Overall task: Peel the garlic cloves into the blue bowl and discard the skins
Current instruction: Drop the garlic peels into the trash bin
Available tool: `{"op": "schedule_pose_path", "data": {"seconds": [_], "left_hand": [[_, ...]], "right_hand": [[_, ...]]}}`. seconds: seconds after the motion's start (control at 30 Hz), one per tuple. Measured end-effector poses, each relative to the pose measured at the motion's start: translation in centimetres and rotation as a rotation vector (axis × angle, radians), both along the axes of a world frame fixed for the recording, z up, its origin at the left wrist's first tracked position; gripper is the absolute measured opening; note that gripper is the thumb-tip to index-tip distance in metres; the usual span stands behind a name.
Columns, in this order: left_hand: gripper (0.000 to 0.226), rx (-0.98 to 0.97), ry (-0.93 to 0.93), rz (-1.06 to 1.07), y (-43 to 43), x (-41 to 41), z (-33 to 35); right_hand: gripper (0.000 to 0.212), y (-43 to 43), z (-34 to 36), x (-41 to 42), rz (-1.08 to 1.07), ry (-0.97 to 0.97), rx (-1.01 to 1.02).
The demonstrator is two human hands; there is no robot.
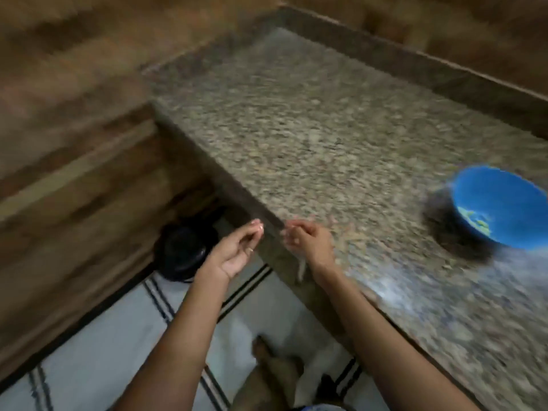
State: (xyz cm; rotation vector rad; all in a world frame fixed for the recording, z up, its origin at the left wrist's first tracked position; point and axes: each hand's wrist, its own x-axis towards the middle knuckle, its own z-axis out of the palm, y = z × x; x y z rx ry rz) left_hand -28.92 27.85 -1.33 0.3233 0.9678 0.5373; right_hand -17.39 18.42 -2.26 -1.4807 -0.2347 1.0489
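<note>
The whole view is motion-blurred. The blue bowl (513,203) stands on the granite counter at the right, with pale peeled garlic cloves (474,222) lying in its bottom. My left hand (237,250) hovers just off the counter's edge, above the floor, its fingers curled and the fingertips pressed to the thumb; nothing can be made out between them. My right hand (310,243) is over the counter's edge, fingers curled. A pale strip of garlic skin (301,269) hangs down from under it.
The granite counter (311,129) runs from the far corner to the near right. A round black bin (184,252) stands on the floor below my left hand, against wood-patterned walls. My bare foot (267,360) stands on white tiled floor with dark stripes.
</note>
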Motion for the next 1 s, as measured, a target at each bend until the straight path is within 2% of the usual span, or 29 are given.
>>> {"op": "schedule_pose_path", "data": {"seconds": [0.07, 0.17, 0.3, 0.5, 0.6, 0.8, 0.93, 1.0], "left_hand": [[0.042, -0.02, 0.039, 0.156, 2.8, -5.2, -1.2], [0.033, -0.053, 0.084, 0.316, 6.7, -12.0, -2.9], [0.015, -0.057, 0.098, 0.379, 11.3, -16.7, -5.4], [0.011, -0.097, 0.09, 0.475, 15.6, -20.3, -8.6], [0.008, -0.114, 0.101, 0.522, 17.5, -21.6, -10.0], [0.02, -0.25, 0.112, 0.565, 21.2, -22.5, -15.9], [0.026, -0.291, 0.175, 0.56, 23.5, -21.7, -22.1], [0.035, -0.304, 0.09, 0.571, 24.1, -21.6, -26.1]], "right_hand": [[0.015, 4.1, -0.5, -3.2, 0.141, 0.053, -0.023], [0.019, 9.3, -1.4, -7.6, 0.259, 0.116, -0.079], [0.018, 14.4, -3.8, -11.5, 0.219, 0.162, -0.143], [0.018, 18.4, -7.4, -13.8, 0.156, 0.228, -0.26], [0.024, 20.9, -9.4, -14.9, 0.16, 0.223, -0.321], [0.028, 25.0, -14.1, -17.0, 0.279, 0.205, -0.448], [0.031, 28.1, -18.6, -18.4, 0.299, 0.336, -0.552], [0.033, 29.6, -21.7, -18.7, 0.313, 0.376, -0.585]]}}
